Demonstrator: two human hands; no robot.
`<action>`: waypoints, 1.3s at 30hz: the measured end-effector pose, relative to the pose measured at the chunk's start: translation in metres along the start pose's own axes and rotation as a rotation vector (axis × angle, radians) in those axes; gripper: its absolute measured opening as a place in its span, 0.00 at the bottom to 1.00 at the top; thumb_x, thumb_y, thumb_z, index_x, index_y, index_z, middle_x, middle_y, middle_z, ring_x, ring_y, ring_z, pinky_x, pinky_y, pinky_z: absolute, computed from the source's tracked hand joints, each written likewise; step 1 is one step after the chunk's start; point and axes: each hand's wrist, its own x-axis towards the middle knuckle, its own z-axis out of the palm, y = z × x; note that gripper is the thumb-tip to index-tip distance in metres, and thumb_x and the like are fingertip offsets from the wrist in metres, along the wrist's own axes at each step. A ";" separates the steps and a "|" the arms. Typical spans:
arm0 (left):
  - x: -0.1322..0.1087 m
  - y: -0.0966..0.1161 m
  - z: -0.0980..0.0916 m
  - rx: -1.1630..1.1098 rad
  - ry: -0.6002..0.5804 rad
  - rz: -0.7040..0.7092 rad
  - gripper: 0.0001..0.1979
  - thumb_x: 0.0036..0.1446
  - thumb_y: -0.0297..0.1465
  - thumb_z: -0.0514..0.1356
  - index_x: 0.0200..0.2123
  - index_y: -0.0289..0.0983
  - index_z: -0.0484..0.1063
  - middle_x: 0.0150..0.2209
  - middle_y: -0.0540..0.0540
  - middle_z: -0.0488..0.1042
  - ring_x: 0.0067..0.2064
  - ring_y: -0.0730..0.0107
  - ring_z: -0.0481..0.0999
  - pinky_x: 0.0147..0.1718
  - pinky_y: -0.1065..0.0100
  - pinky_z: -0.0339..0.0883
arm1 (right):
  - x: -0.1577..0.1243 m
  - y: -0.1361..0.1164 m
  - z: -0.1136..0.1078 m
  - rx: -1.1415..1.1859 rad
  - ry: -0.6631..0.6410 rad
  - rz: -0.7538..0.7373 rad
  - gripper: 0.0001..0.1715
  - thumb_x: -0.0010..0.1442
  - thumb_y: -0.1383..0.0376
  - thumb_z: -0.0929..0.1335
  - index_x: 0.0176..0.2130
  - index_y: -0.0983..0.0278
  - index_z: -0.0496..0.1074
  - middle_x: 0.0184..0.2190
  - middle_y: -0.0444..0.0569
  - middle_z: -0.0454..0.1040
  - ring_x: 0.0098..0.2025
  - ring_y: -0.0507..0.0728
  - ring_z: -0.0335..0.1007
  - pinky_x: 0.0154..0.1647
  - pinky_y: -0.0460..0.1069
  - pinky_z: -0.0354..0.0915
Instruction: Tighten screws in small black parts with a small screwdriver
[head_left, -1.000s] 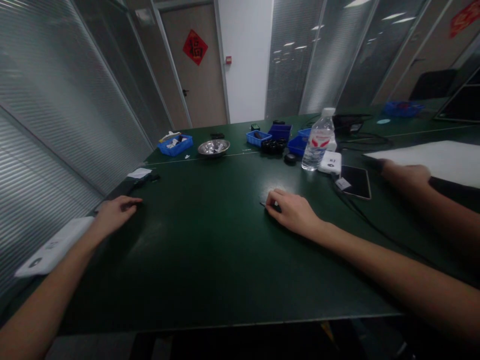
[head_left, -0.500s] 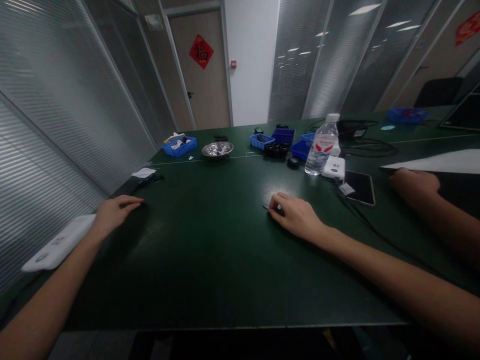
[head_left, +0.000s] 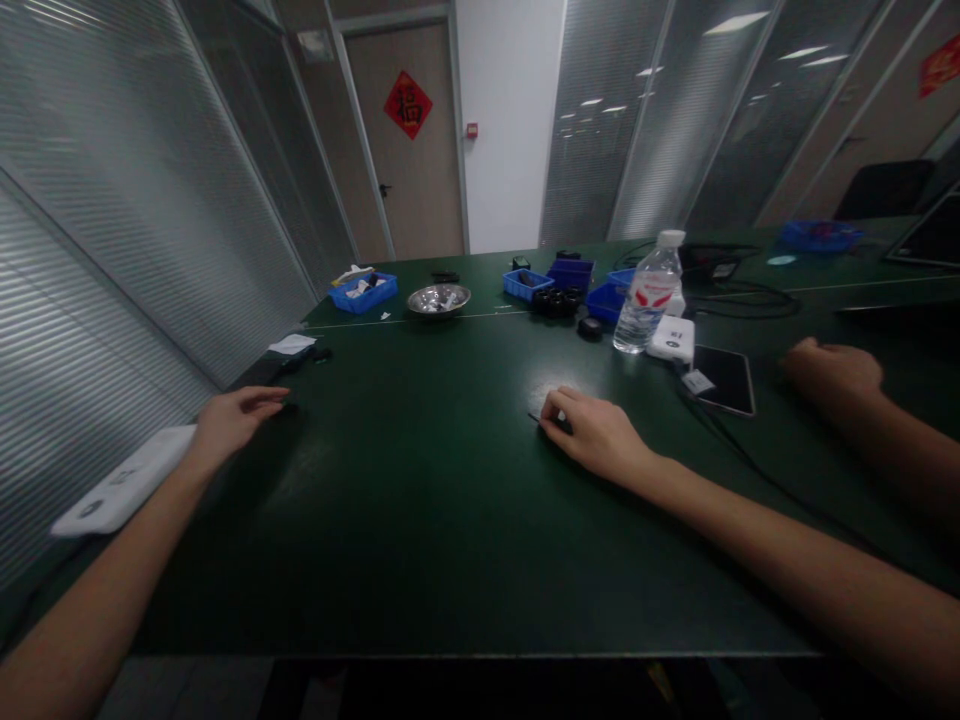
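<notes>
Over the left side of the dark green table (head_left: 420,500), my left hand (head_left: 236,420) has its fingers stretched forward and slightly apart, with nothing clearly visible in them. A white box-like device (head_left: 124,485) lies beside that wrist. My right hand (head_left: 592,430) rests on the table right of the middle, thumb and fingers closed on a thin dark stick (head_left: 533,417). Its tip pokes out to the left; the rest is mostly hidden by the fingers. A clear water bottle (head_left: 649,295) stands upright beyond this hand.
A metal bowl (head_left: 439,301) and a blue basket (head_left: 364,293) holding small items stand at the back. Blue trays (head_left: 527,284) sit farther right. A phone (head_left: 724,380), white device (head_left: 673,340) and cable (head_left: 739,450) lie on the right, near another person's closed hand (head_left: 832,370).
My left fingers have parted a little; my right hand keeps its hold on the stick. The white sheet-like surface by the other person's hand is no longer visible. The view has shifted slightly.
</notes>
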 end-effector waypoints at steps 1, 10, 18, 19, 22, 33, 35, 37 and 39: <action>0.001 -0.001 0.000 0.004 -0.008 0.005 0.23 0.60 0.39 0.60 0.55 0.33 0.75 0.51 0.41 0.80 0.50 0.56 0.78 0.52 0.62 0.67 | 0.000 0.000 0.000 0.002 -0.003 0.000 0.07 0.66 0.60 0.66 0.42 0.61 0.71 0.41 0.48 0.74 0.36 0.56 0.71 0.34 0.48 0.61; 0.003 -0.012 -0.003 0.107 -0.018 0.050 0.22 0.62 0.44 0.59 0.54 0.38 0.76 0.52 0.45 0.80 0.49 0.58 0.78 0.50 0.64 0.66 | 0.000 -0.001 -0.001 0.005 -0.013 0.009 0.08 0.66 0.60 0.65 0.42 0.61 0.71 0.42 0.49 0.74 0.36 0.55 0.71 0.33 0.48 0.62; -0.002 0.000 -0.003 0.332 -0.026 0.208 0.18 0.63 0.38 0.56 0.49 0.37 0.80 0.52 0.47 0.79 0.49 0.58 0.78 0.52 0.64 0.67 | 0.000 -0.003 -0.004 0.005 -0.018 0.011 0.08 0.66 0.60 0.65 0.42 0.61 0.71 0.42 0.49 0.74 0.36 0.55 0.71 0.31 0.48 0.62; -0.002 0.000 -0.002 0.338 -0.028 0.216 0.18 0.63 0.38 0.56 0.48 0.37 0.80 0.52 0.46 0.78 0.49 0.58 0.77 0.52 0.64 0.67 | 0.000 -0.003 -0.004 0.006 -0.017 0.011 0.08 0.66 0.60 0.65 0.42 0.61 0.71 0.42 0.49 0.74 0.36 0.55 0.71 0.32 0.48 0.62; -0.003 0.001 -0.002 0.371 -0.026 0.213 0.19 0.63 0.39 0.55 0.48 0.37 0.80 0.53 0.44 0.77 0.50 0.56 0.76 0.52 0.63 0.67 | 0.000 -0.002 -0.003 0.002 -0.018 0.008 0.08 0.66 0.60 0.65 0.42 0.61 0.71 0.41 0.49 0.74 0.36 0.56 0.71 0.33 0.49 0.63; -0.009 0.009 -0.005 0.405 0.018 0.157 0.18 0.64 0.40 0.56 0.46 0.38 0.81 0.51 0.46 0.80 0.51 0.54 0.77 0.53 0.61 0.66 | 0.001 0.001 0.000 -0.005 -0.010 -0.002 0.08 0.66 0.60 0.66 0.42 0.60 0.72 0.41 0.49 0.75 0.36 0.56 0.71 0.32 0.48 0.62; -0.010 0.009 -0.005 0.419 0.011 0.174 0.18 0.64 0.40 0.55 0.46 0.38 0.81 0.51 0.46 0.80 0.51 0.53 0.77 0.54 0.60 0.65 | 0.001 0.001 0.001 -0.010 -0.006 0.001 0.08 0.66 0.60 0.65 0.42 0.61 0.72 0.41 0.49 0.75 0.35 0.56 0.71 0.32 0.48 0.62; -0.010 0.009 -0.006 0.429 0.001 0.175 0.18 0.64 0.40 0.55 0.46 0.38 0.81 0.50 0.45 0.81 0.51 0.53 0.78 0.54 0.59 0.66 | 0.001 0.001 0.001 -0.012 -0.004 0.002 0.08 0.66 0.60 0.65 0.42 0.60 0.71 0.42 0.49 0.75 0.35 0.56 0.71 0.32 0.48 0.61; -0.010 0.008 -0.006 0.429 -0.009 0.180 0.19 0.64 0.40 0.55 0.47 0.36 0.80 0.50 0.45 0.81 0.50 0.52 0.78 0.52 0.59 0.67 | 0.000 0.001 0.001 -0.010 -0.007 0.003 0.08 0.66 0.60 0.65 0.42 0.60 0.71 0.42 0.49 0.75 0.35 0.56 0.71 0.32 0.48 0.61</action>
